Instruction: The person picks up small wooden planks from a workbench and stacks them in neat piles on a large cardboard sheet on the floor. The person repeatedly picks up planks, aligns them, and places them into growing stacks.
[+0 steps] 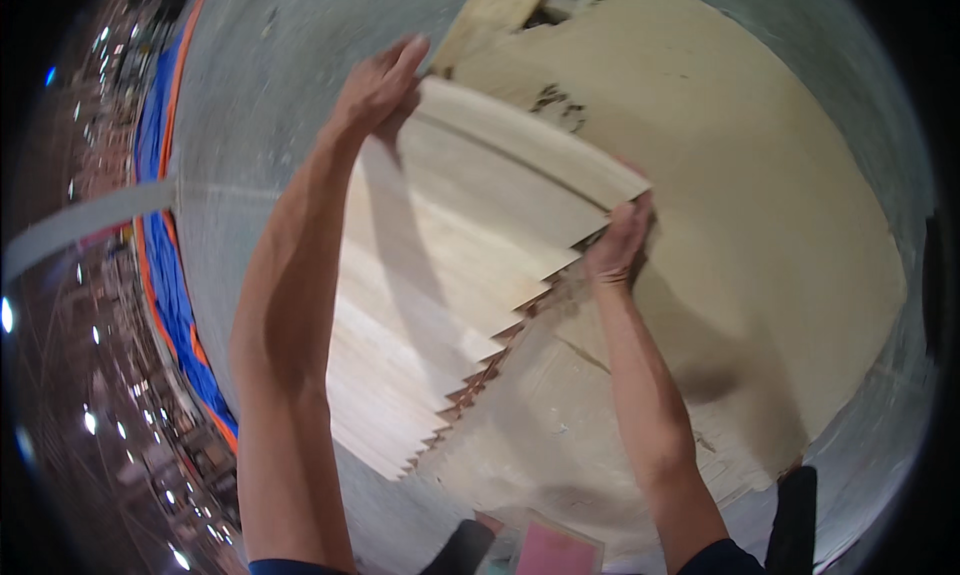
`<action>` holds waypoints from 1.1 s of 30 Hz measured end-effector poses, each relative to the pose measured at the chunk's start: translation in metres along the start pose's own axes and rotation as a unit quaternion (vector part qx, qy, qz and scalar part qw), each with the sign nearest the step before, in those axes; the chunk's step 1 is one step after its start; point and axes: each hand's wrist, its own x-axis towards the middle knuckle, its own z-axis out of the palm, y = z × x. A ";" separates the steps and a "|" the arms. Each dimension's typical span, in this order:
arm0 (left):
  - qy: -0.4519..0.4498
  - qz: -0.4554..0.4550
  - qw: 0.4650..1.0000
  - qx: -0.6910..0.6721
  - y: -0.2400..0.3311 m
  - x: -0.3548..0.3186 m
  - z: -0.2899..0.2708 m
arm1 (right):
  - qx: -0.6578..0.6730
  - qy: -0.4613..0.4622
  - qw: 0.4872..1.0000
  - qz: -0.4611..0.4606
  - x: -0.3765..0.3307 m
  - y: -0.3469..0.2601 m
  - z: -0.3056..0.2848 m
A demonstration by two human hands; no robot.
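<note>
While my left hand (378, 83) curls over the far end of the fanned stack of pale wooden planks (450, 265), my right hand (617, 243) takes the near right corner of the top plank. The left grip is clamped on the plank's far edge, fingers wrapped over the top and thumb tucked beneath. The right grip is closed on the plank's end, fingers pressed against the cut edge, though I cannot see exactly how far they wrap under it. The planks lie staggered like steps, each end set back from the one above, running from the upper middle of the view down toward the lower left. They are held up between my two arms, tilted, above a large tan sheet of board (740, 275) that lies on the grey concrete floor (250, 125). A smaller piece of tan board (492, 10) lies at the sheet's far edge. To my left, a blue tarp with an orange border (160, 235) runs along the floor's rim, and a pale strap (90, 220) crosses it. Near the lower edge, just by my feet, a pink flat object (555, 553) shows.
</note>
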 end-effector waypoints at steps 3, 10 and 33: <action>0.234 0.106 0.966 0.020 -0.023 -0.039 -0.032 | 0.017 -0.023 0.999 0.028 -0.010 -0.011 0.016; 0.318 -0.141 0.937 0.038 -0.131 -0.313 -0.032 | 0.138 0.004 0.983 0.121 0.032 -0.025 -0.047; 0.430 -0.548 0.608 -0.382 -0.190 -0.607 -0.008 | -0.498 -0.468 0.550 -0.480 0.127 -0.187 -0.011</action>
